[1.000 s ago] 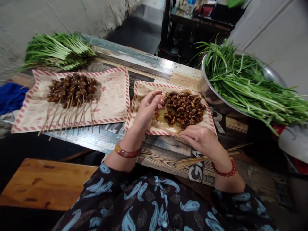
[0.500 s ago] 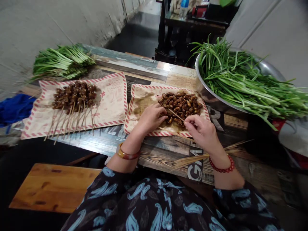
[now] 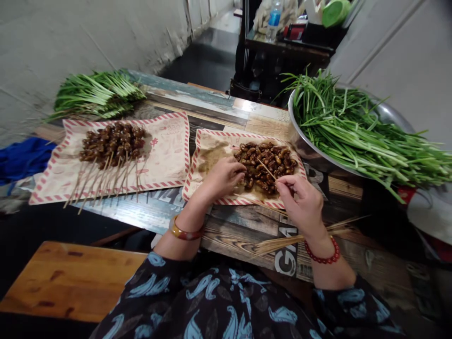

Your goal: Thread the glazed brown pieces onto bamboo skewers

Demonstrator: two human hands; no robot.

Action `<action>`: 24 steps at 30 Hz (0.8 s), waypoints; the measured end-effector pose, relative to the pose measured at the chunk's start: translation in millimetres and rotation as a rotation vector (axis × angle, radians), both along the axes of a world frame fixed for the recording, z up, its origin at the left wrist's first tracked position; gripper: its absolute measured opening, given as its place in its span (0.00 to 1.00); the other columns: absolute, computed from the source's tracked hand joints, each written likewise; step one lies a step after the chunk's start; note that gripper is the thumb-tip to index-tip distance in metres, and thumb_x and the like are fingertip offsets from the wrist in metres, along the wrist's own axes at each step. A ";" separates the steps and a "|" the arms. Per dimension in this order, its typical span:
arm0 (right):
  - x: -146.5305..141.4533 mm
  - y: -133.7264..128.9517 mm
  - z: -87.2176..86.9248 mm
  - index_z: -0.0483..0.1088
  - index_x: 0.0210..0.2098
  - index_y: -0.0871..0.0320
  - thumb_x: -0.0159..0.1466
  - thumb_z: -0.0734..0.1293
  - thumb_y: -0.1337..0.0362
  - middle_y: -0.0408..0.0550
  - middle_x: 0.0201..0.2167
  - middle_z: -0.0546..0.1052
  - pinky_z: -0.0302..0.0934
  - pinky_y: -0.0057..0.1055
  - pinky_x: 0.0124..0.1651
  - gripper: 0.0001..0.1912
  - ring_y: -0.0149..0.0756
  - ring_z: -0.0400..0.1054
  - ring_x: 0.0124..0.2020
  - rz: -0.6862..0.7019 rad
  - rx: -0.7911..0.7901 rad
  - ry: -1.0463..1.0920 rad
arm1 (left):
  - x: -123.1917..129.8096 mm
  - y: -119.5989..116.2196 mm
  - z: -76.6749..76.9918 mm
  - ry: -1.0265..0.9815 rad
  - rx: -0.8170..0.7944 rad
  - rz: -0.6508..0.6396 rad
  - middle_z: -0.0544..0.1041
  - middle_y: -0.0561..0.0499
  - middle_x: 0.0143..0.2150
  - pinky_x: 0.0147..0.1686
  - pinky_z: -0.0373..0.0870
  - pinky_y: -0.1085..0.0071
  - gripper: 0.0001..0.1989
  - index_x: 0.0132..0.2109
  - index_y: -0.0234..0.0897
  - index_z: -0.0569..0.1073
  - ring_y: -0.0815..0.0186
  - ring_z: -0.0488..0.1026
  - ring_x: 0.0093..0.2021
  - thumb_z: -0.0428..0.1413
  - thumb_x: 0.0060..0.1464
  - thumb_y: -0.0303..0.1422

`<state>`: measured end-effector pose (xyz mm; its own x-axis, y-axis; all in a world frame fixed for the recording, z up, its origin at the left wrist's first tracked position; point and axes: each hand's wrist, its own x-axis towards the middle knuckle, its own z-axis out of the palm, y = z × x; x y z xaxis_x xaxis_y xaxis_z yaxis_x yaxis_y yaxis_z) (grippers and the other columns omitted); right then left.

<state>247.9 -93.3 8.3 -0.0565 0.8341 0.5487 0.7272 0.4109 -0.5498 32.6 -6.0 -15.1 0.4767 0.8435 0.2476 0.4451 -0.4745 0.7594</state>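
Observation:
My right hand point(image 3: 299, 200) is closed on a thin wooden skewer point(image 3: 267, 169), its far tip over a pile of glossy brown pieces point(image 3: 270, 160), which look like pupae. The pile lies on a red-striped paper sheet point(image 3: 215, 197). At the pile's left edge my left hand point(image 3: 226, 176) has its fingers bent together; whether a piece is between the fingertips I cannot make out. Further left, loaded skewers point(image 3: 115, 141) rest on a second striped sheet point(image 3: 165, 165), sticks pointing toward me. Loose bare skewers point(image 3: 278, 240) lie near my right wrist.
A metal bowl point(image 3: 300, 136) of long green stalks point(image 3: 367, 136) stands at the right. Greens point(image 3: 99, 92) lie at the back left, with a blue cloth point(image 3: 24, 157) at the far left. A wooden stool point(image 3: 74, 278) is below. Behind, a bottle point(image 3: 274, 21) stands on another table.
The skewer in my right hand has swung to a steeper angle, its tip now away from my left fingers. My right hand has shifted slightly right and nearer me. The view has tilted slightly.

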 end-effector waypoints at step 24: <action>-3.9 -4.0 -12.3 0.74 0.49 0.56 0.66 0.64 0.71 0.48 0.34 0.78 0.68 0.31 0.40 0.13 0.33 0.73 0.34 0.082 0.054 -0.226 | 2.8 -12.5 19.0 -1.022 -0.901 -0.106 0.78 0.45 0.43 0.30 0.70 0.78 0.19 0.48 0.33 0.77 0.73 0.74 0.31 0.65 0.47 0.32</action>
<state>244.0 -97.3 -4.1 -0.2489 0.7917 0.5579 0.7923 0.4977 -0.3529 35.4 -18.4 3.8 0.4862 0.8697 -0.0857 -0.5029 0.3586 0.7864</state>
